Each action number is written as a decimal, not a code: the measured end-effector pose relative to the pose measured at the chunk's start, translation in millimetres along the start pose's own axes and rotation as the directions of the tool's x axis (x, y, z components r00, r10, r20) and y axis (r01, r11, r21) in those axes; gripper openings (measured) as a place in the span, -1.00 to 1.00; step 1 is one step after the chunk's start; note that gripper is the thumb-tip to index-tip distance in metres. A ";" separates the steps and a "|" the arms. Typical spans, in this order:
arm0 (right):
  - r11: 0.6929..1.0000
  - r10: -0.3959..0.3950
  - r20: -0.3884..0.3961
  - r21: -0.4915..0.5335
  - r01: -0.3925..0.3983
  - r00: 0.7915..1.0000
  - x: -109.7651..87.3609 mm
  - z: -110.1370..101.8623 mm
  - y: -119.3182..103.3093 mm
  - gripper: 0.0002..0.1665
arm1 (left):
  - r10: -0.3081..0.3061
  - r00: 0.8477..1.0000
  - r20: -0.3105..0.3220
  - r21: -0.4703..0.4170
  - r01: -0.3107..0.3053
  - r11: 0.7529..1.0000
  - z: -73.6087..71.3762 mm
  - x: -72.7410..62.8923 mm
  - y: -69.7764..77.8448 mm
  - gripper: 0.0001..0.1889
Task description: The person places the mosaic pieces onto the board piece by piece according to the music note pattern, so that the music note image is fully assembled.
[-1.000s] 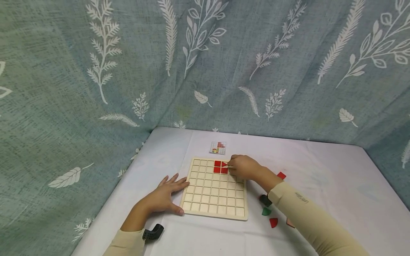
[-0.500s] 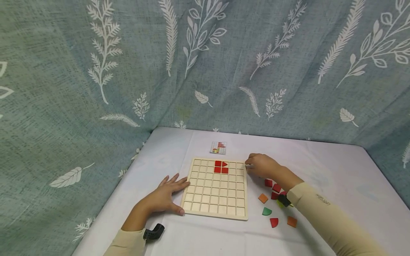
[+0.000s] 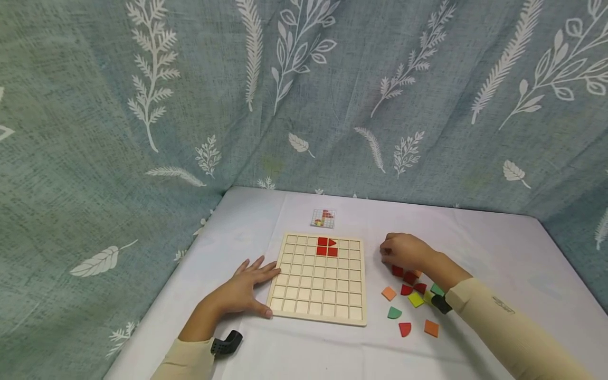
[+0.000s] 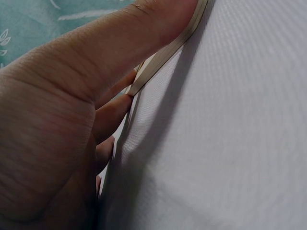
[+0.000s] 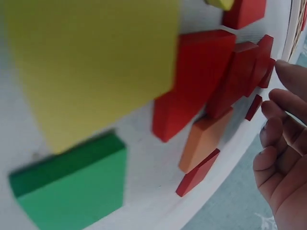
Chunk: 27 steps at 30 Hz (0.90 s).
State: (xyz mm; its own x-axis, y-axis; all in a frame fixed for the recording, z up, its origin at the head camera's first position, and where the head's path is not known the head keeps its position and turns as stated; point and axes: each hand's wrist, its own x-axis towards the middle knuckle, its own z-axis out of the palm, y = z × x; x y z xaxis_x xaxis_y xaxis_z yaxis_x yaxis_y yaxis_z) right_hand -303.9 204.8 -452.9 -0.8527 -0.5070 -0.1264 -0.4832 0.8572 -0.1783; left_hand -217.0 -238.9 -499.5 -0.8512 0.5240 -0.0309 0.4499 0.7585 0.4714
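Note:
Fingers spread, my left hand [image 3: 239, 293] rests at the left edge of a wooden grid board [image 3: 313, 285]; its thumb touches the near corner. Toward the board's far side sit a red triangle [image 3: 332, 243] and several red squares [image 3: 322, 251]. To the right of the board, my right hand [image 3: 409, 250] hovers low by loose red pieces [image 3: 397, 271], its fingers loosely bent. In the right wrist view, the thumb and index finger stand apart beside red pieces [image 5: 259, 64], and nothing shows between them.
A small pattern card [image 3: 324, 218] lies beyond the board. Scattered on the white cloth at right are orange squares [image 3: 431, 328], a yellow square [image 3: 416, 300], green pieces [image 3: 395, 312] and a red quarter-round [image 3: 405, 329]. Behind the table hangs a leaf-patterned curtain [image 3: 304, 105].
My right hand has left the red triangle on the board and moved right to the loose pieces, uncovering the triangle and the board's right side. My left hand stays put.

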 end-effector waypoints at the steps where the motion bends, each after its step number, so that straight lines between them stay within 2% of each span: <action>1: 1.000 -0.001 0.001 0.003 0.001 1.000 -1.3 0.1 0.2 -0.82 | 0.000 1.000 0.000 -0.002 0.000 1.000 -0.4 -0.1 0.1 0.22; 5: 1.000 0.007 -0.002 -0.003 -0.007 1.000 -5.5 0.5 1.1 -0.83 | 0.002 1.000 0.003 -0.005 -0.002 1.000 -1.0 -0.3 0.7 0.21; 14: 0.999 0.014 -0.004 -0.037 -0.014 1.000 -11.4 4.5 0.0 -0.66 | 0.003 1.000 -0.002 -0.004 -0.003 1.000 -1.7 -0.8 0.9 0.22; 27: 0.997 -0.072 -0.027 -0.023 0.071 0.997 -0.2 2.4 -12.5 -0.70 | 0.015 1.000 -0.004 -0.004 -0.015 1.000 -2.1 -2.2 0.9 0.21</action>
State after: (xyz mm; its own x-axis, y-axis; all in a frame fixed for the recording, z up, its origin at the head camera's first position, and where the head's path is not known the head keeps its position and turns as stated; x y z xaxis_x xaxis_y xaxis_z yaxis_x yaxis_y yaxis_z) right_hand -297.3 194.0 -453.0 -0.8207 -0.5647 -0.0864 -0.5474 0.8206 -0.1643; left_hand -215.3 -240.1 -497.1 -0.8453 0.5338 -0.0206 0.4616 0.7493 0.4749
